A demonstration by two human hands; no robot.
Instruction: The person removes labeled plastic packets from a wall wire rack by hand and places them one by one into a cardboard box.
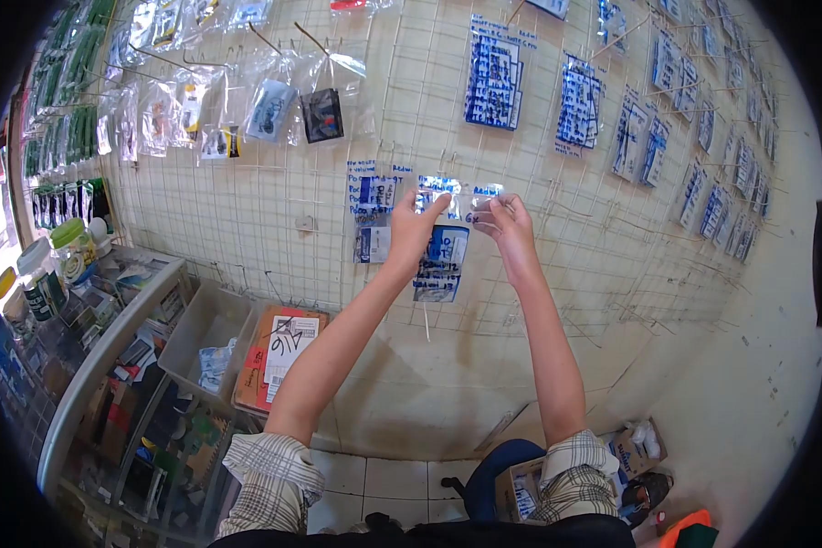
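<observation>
Both my arms reach up to a wire grid on the wall. My left hand [411,228] pinches a small clear plastic packet [437,184] with blue handwriting, its thumb on the front. Close to its right, my right hand [510,230] has thumb and fingers closed on another clear packet [486,191], marked in blue. What lies inside these two packets I cannot make out. Just below the hands hangs a blue-and-white labelled packet [442,260]. Left of my left hand hang further handwritten packets [372,196], partly behind my fingers.
The wire grid [274,196] carries several hooks with bagged parts, some jutting outward. At lower left stand a glass display case [110,320], a plastic bin [212,320] and a cardboard box [256,356]. A blue chair [484,484] and a carton [639,447] are below.
</observation>
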